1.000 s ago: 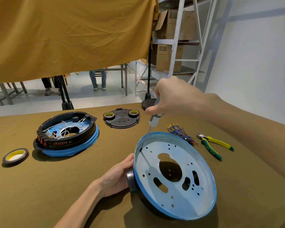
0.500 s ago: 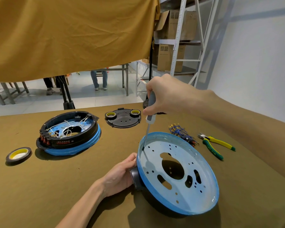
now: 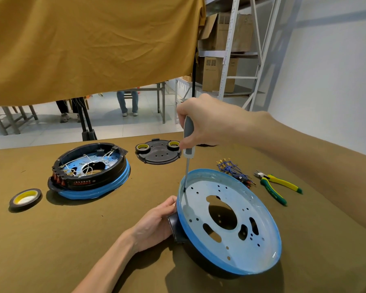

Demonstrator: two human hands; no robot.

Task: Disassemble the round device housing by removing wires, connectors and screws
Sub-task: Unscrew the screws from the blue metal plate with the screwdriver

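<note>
The right hand (image 3: 207,121) is raised above the table, knuckles up, fingers curled round the grey plastic handle of a slim screwdriver (image 3: 188,142) held nearly upright, tip down; its bare forearm reaches in from the right edge. The left hand (image 3: 156,223) lies lower, palm against the side of the round blue-rimmed metal housing (image 3: 230,225), thumb at the rim, forearm coming from the bottom.

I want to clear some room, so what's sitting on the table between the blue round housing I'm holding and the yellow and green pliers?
In the head view, a bundle of blue wires with connectors lies between the tilted blue round housing and the yellow-green pliers.
</note>
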